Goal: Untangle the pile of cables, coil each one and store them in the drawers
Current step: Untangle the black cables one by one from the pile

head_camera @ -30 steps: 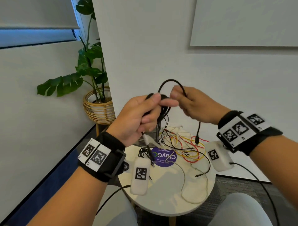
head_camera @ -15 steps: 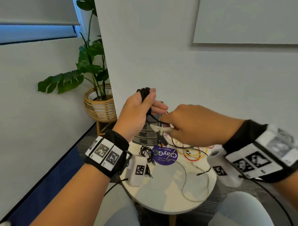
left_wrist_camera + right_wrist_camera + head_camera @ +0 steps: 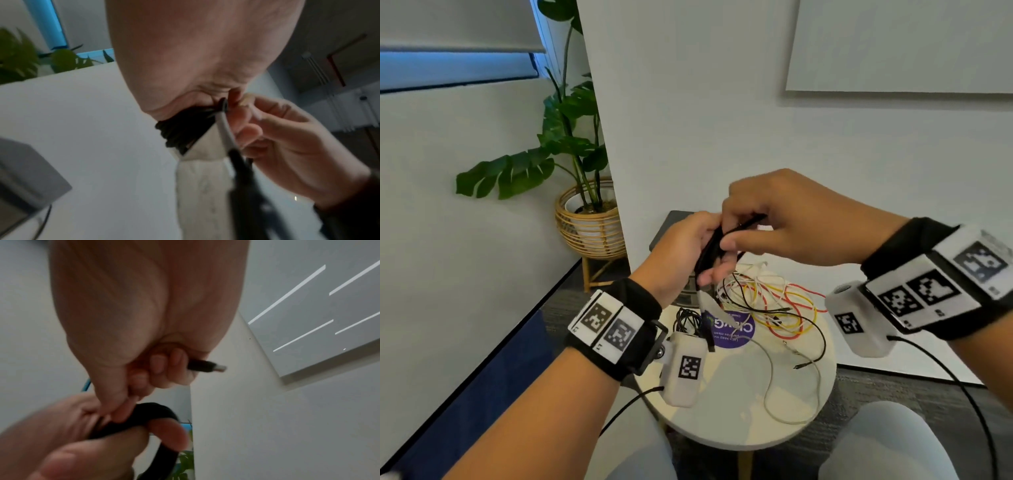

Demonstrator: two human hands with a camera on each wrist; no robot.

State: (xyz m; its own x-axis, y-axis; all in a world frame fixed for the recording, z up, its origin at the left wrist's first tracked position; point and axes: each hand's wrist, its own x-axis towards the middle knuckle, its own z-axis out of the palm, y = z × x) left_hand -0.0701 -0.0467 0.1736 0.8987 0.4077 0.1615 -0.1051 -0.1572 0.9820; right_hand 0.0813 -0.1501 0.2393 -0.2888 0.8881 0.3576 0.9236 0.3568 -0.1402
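Observation:
My left hand point(image 3: 705, 270) grips a coiled black cable point(image 3: 710, 246) in the air above the table; in the left wrist view the coil point(image 3: 180, 134) pokes out under the palm. My right hand point(image 3: 736, 236) sits just over it, its fingers curled round the cable's plug end point(image 3: 205, 367), and its thumb touches the coil point(image 3: 156, 412). A white strap point(image 3: 705, 301) hangs below the left hand. A tangle of red, yellow, white and black cables point(image 3: 774, 301) lies on the round white table point(image 3: 739, 421). The grey drawer unit point(image 3: 671, 222) stands behind my hands, mostly hidden.
A small coiled black cable point(image 3: 688, 318) lies near a purple sticker point(image 3: 732, 329) on the table's left side. A thin white cable point(image 3: 791, 394) loops toward the front edge. A potted plant point(image 3: 589, 229) stands at the left beside the white wall.
My left hand has come down with the coil. My right hand has gone from below the coil to above it and now holds the plug end against it.

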